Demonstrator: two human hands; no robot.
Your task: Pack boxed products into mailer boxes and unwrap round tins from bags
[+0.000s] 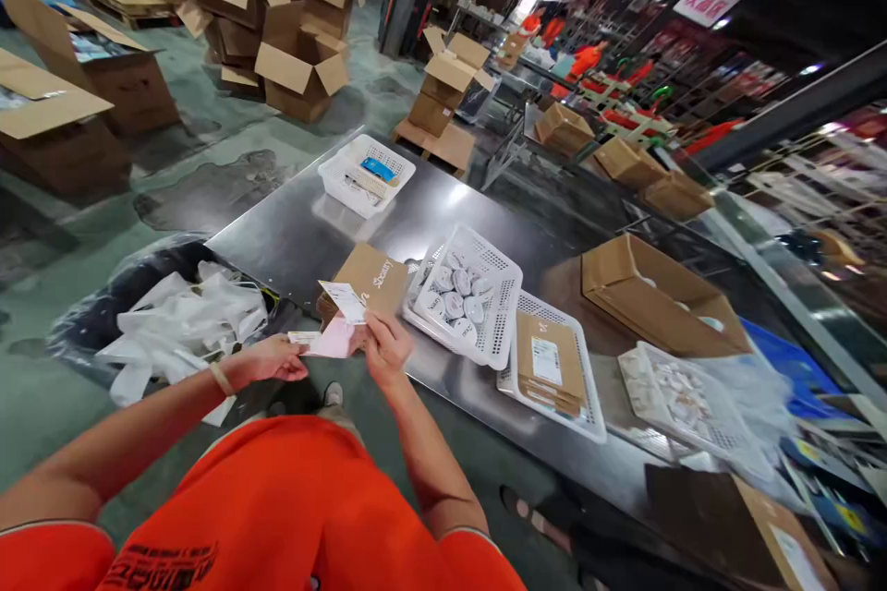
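My left hand (275, 358) is closed at the fingertips on the edge of a label sheet with a pink face (331, 339). My right hand (386, 346) grips the other side of that sheet; a white printed part (344, 300) stands up beside its fingers. Whether this is one folded piece or two is hard to make out. Just beyond the hands, a flat brown cardboard mailer (380, 275) with white lettering lies at the edge of the metal table (297, 231). Right of it sits a white basket (500, 305) of round white packets (455, 295).
A lined bin (76, 332) full of white backing strips (176, 323) stands left of the table. Another basket (596, 416) holds stacked mailers (551, 365). Farther back is a white basket (333, 175) with a blue packet (378, 168). An open carton (651, 300) sits right.
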